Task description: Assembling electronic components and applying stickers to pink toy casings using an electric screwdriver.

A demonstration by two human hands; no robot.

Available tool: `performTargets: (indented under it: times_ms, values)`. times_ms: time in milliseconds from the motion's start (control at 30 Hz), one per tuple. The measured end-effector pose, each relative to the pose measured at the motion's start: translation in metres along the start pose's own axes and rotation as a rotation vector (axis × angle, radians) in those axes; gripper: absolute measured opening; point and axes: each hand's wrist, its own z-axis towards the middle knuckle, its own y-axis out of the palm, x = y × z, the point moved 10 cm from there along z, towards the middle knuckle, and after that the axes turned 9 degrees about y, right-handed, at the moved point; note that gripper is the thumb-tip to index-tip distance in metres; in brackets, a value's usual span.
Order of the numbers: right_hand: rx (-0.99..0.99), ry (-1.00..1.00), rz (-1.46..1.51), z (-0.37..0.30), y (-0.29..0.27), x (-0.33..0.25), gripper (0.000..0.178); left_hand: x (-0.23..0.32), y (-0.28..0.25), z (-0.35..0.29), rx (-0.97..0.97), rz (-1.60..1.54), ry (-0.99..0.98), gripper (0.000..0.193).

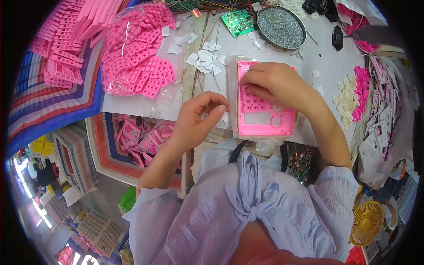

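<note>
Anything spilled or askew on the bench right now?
The white squares lie loosely scattered left of the pink case, some overlapping at odd angles, so they look spilled rather than neatly stacked.

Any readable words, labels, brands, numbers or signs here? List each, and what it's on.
None legible.
Yellow boxes, far left: any print too small and blurred.
Pale paper sheet, top edge: faint marks, too blurred.
Rectangular pink plastic casing under the right hand: no lettering discernible.

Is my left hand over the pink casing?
No, your right hand is over the pink casing; your left hand is beside it.
</note>
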Motion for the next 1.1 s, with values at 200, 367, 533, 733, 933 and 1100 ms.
performTargets:
  times_ms: [200, 367, 533, 733, 933, 1100]
  values:
    - [0.105, 0.046, -0.070, -0.008, -0.008, 0.003, 0.026, -0.005, 0.000, 0.000, -0.001, -0.001, -0.026, 0.015]
    - [0.212, 0.028, -0.255, -0.044, -0.010, -0.021, 0.066, 0.001, -0.012, -0.001, 0.048, 0.056, 0.043, 0.014]
    - [-0.097, 0.143, -0.362, -0.063, 0.045, -0.036, 0.099, 0.049, -0.048, 0.033, 0.124, 0.404, 0.191, 0.013]
    - [-0.127, 0.171, -0.370, -0.063, 0.048, -0.038, 0.103, 0.141, -0.146, 0.145, 0.397, 1.084, 0.414, 0.026]
    - [-0.092, 0.147, -0.362, -0.064, 0.049, -0.036, 0.103, 0.061, -0.274, 0.270, 0.301, 1.240, -0.198, 0.062]
    - [-0.072, 0.151, -0.346, -0.067, 0.044, -0.037, 0.100, 0.071, -0.228, 0.278, 0.221, 1.071, -0.207, 0.053]
